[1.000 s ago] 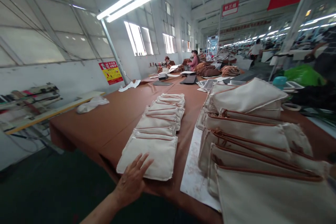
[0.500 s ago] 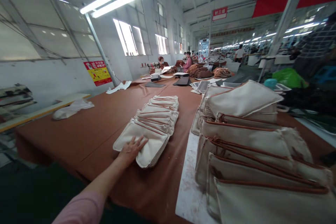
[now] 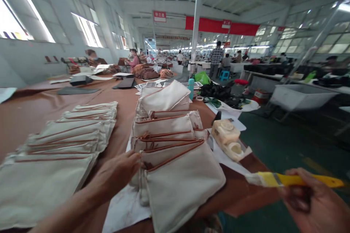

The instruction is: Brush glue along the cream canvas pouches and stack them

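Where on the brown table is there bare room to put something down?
Widest: the table between the left pouches and the dark sheet. Narrow: the strip between left pouches and right pouches, partly hidden by the left hand. Crowded: around the container and bottle.

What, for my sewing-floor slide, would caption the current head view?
Left hand at the edge of piled cream pieces with brown trim, right hand holding a yellow brush.

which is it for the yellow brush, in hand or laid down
In hand: the right hand holds the yellow brush by its handle, bristles pointing left in the picture. Whether they touch anything, I cannot tell.
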